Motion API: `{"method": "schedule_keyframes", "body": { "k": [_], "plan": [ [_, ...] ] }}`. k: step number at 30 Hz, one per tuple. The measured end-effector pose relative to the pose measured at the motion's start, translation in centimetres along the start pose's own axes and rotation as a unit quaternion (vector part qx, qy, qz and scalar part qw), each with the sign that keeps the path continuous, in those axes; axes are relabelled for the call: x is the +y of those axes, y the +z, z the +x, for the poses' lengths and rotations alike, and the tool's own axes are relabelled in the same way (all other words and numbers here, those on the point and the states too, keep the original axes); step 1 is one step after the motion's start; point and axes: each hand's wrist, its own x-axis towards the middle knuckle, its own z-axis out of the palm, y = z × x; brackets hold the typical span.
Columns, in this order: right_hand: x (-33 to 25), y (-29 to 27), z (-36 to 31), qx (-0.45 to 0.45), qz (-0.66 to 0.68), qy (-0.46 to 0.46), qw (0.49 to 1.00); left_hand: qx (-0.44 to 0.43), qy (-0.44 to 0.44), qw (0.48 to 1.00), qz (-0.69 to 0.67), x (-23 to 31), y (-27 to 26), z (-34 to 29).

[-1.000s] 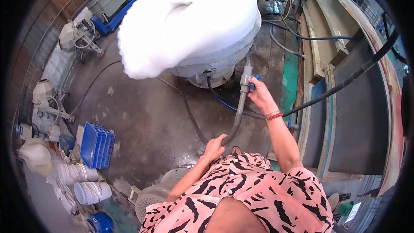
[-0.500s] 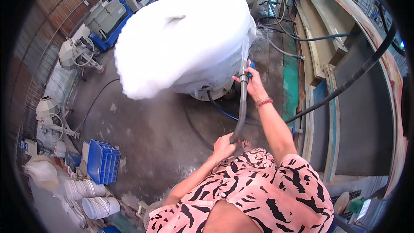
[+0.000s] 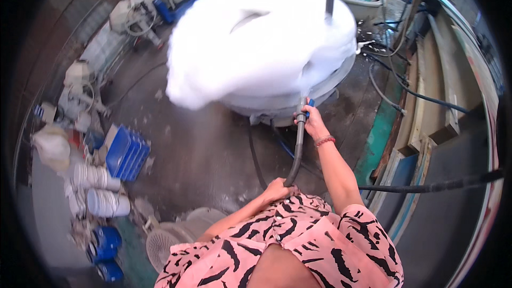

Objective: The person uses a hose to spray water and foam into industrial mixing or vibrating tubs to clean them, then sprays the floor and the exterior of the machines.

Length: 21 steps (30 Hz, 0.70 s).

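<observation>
Though hose (image 3: 299, 146) near rim (image 3: 344, 76), room leftward

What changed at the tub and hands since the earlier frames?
Relative to the tub, the nozzle has shifted left, from near the tub's right edge toward its front, where a small hollow now shows in the foam. White splashes have appeared beside the tub's right side. Nothing was let go: the right hand stays on the nozzle, the left hand on the hose. The blue crate stays put.
</observation>
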Motion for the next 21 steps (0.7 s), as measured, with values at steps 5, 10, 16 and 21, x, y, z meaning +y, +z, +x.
{"method": "schedule_keyframes", "body": {
  "k": [5,10,16,21],
  "plan": [
    [2.4,4.3,0.1,-0.071,-0.122,0.029,0.990,-0.009,-0.061,0.996,-0.063,-0.1,1.7,-0.5],
    [0.3,11.1,-0.7,-0.189,-0.162,0.034,0.968,0.084,-0.021,0.984,-0.157,0.5,1.9,-0.1],
    [1.3,4.6,5.9,-0.105,-0.117,0.105,0.982,0.199,0.004,0.972,-0.122,0.9,1.8,0.2],
    [2.7,8.6,4.5,-0.107,-0.150,0.075,0.980,0.178,-0.055,0.969,-0.162,0.3,1.2,-0.4]
  ]
}}
